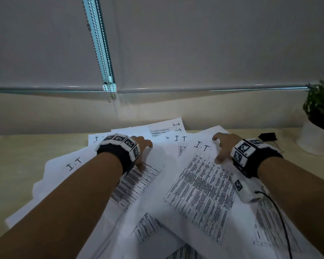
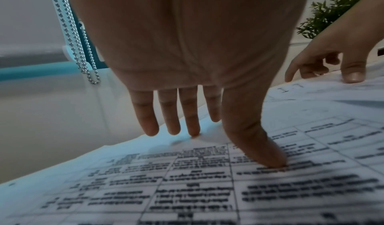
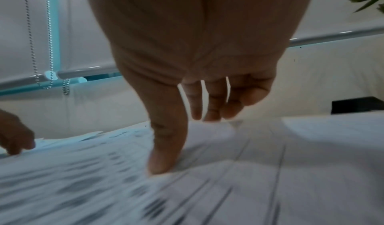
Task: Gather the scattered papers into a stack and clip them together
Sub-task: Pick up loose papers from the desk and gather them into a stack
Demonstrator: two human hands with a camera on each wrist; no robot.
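Thin printed papers overlap, fanned; left hand, right hand spread, fingertips pressing sheets.

Papers all over the desk, hands on top, clip and plant off to the right

The papers lie fanned and overlapping across the middle of the desk, some reaching back to the wall behind it. The left hand sits on the sheets at the left of the pile, its fingers touching paper and thumb pressing further forward. The right hand is on the sheets to the right, apart from the left one. The binder clip lies on the bare desk just right of the pile, behind the right wrist. The potted plant stands right of the clip, in the far right corner. A bead chain hangs down the blind behind the desk, left of centre.
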